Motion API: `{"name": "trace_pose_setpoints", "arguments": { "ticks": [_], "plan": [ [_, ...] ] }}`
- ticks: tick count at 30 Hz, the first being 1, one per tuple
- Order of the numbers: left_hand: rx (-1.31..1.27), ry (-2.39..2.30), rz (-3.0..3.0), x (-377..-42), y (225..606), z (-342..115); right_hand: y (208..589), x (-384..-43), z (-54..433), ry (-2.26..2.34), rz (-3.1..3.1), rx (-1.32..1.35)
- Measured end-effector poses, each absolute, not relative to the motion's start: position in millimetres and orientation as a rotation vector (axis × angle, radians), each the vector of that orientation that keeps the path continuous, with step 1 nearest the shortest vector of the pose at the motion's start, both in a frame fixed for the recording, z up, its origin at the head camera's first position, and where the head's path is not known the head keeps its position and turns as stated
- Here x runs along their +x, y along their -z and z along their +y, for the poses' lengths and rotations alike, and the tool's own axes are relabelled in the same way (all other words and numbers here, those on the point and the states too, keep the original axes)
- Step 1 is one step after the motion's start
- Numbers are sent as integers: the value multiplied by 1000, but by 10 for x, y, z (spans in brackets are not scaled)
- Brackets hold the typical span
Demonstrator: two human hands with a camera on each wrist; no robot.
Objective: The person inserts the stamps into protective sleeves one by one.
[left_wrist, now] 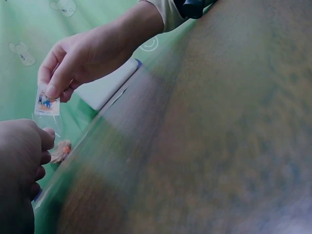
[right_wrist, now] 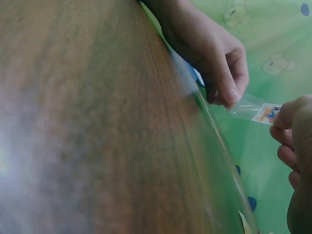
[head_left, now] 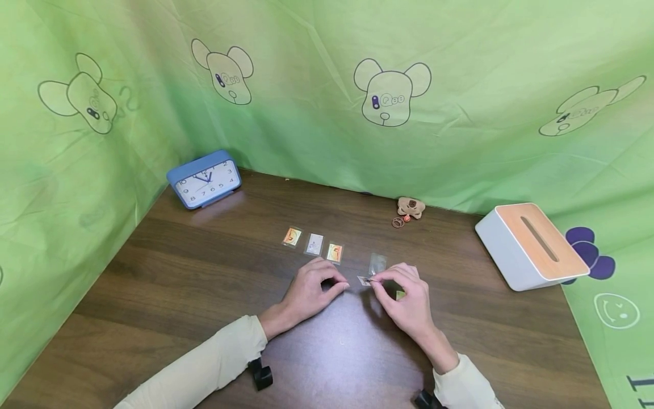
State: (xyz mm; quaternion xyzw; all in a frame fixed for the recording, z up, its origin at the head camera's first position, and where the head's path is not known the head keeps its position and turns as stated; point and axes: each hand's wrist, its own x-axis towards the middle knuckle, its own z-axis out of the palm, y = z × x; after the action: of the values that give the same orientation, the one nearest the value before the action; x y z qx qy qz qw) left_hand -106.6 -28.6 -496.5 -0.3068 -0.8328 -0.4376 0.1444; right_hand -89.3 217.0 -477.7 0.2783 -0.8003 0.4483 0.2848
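Delicately pinching a small picture card [left_wrist: 47,101] between thumb and fingertips of the right hand [head_left: 415,307], while gripping a clear sleeve [right_wrist: 246,108] by one end, thumb against finger, in the left hand [head_left: 306,289], above a dark wooden table [head_left: 153,284]. Pictured between both hands, with card and sleeve touching or overlapping; cannot tell how far inside. Could crease a corner, in all likelihood, by forcing the card askew against thin film. Could also lose the sleeve through so slight a hold, or smudge the printed face under a pressing thumb. Might, with a careless left knuckle, nudge the nearest filled sleeve [head_left: 334,253] of three in a row, or, with the right, disturb a second clear sleeve [head_left: 377,263] lying just beyond.
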Motion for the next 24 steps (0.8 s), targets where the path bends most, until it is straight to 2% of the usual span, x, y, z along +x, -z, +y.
{"name": "trace_pose_setpoints", "arguments": {
  "ticks": [8, 24],
  "plan": [
    [-907, 1239, -2403, -1068, 4967, -292, 4778, -874, 2186, -1184, -2216, 666],
    [-883, 1301, -2405, -1069, 4969, -283, 4780, -886, 2181, -1190, -2153, 712]
  ]
}}
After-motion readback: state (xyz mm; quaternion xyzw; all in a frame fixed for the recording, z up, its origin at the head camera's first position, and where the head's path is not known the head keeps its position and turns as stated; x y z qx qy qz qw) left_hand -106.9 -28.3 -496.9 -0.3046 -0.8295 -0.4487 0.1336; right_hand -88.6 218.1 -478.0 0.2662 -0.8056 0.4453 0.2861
